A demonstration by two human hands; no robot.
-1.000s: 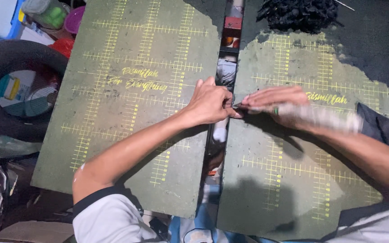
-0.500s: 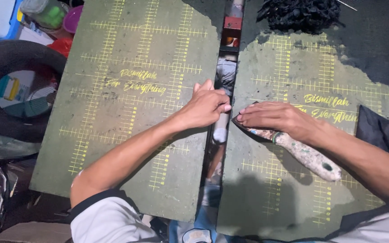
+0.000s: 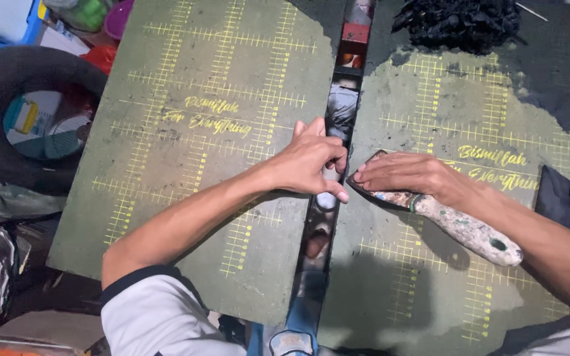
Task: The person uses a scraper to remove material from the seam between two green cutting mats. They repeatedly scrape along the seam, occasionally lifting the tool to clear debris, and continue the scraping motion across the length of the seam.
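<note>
My left hand (image 3: 311, 161) rests on the right edge of the left green board (image 3: 192, 145), its fingers curled down into the narrow gap (image 3: 338, 112) between the two boards. My right hand (image 3: 404, 175) presses flat on the blade of a paint-stained scraper (image 3: 460, 227) that lies on the right green board (image 3: 443, 277), blade tip at the gap, handle pointing to the lower right. What the left fingers touch inside the gap is hidden.
Both boards carry yellow grid lines and lettering. A pile of black scraps (image 3: 460, 23) lies at the top right, a dark cloth (image 3: 565, 201) at the right edge. A black tyre (image 3: 24, 122) and coloured containers sit to the left. Cluttered items show through the gap.
The scraper has swung down flat onto the right board, its handle now pointing lower right. My left hand stays at the gap with its fingers curled in.
</note>
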